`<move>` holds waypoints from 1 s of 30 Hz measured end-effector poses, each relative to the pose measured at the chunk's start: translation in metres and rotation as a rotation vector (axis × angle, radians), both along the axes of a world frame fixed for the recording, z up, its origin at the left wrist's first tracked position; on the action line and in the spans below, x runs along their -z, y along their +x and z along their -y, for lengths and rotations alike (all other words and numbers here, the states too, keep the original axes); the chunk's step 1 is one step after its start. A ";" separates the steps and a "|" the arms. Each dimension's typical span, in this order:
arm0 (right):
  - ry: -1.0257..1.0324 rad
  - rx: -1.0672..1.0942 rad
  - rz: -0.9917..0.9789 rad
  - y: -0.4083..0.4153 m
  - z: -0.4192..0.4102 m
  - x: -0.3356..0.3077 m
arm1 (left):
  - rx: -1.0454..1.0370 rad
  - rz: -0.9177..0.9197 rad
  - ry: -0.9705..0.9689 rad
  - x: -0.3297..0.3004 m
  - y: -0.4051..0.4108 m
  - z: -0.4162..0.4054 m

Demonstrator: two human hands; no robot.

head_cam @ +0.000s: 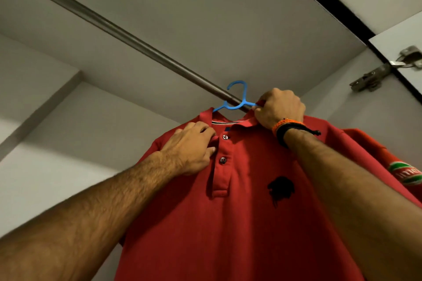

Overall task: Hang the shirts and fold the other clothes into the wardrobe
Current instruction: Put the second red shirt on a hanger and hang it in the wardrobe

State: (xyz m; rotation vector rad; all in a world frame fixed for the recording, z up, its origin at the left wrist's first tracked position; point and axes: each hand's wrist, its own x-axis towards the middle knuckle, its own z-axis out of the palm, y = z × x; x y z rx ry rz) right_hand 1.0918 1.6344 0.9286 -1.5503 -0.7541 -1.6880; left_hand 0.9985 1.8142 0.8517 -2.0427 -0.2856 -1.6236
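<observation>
We look up into pale grey wardrobe panels; a dull metal door hinge sits on a white door, dimly lit.

- Along the rail, everything left of the blue hanger is left bare, and open room is seen between the rail and the wardrobe ceiling.
- The lower middle and right of the view are filled by the red shirt, held by both hands at the collar.
- The right side is closed off by the side panel and its metal hinge.
- Open space is seen at the left, bounded by the back wall.
</observation>
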 end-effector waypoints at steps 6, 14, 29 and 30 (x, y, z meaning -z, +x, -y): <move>-0.029 0.032 -0.009 0.009 -0.023 -0.016 | -0.007 -0.013 -0.053 -0.012 0.014 -0.019; -0.040 -0.041 -0.053 0.034 -0.030 0.014 | 0.036 -0.031 -0.058 0.019 0.042 -0.038; -0.070 0.216 0.138 0.023 -0.030 0.026 | 0.164 -0.010 -0.067 0.027 0.040 -0.039; -0.072 0.226 0.124 0.024 -0.029 0.025 | 0.166 -0.032 -0.075 0.025 0.042 -0.038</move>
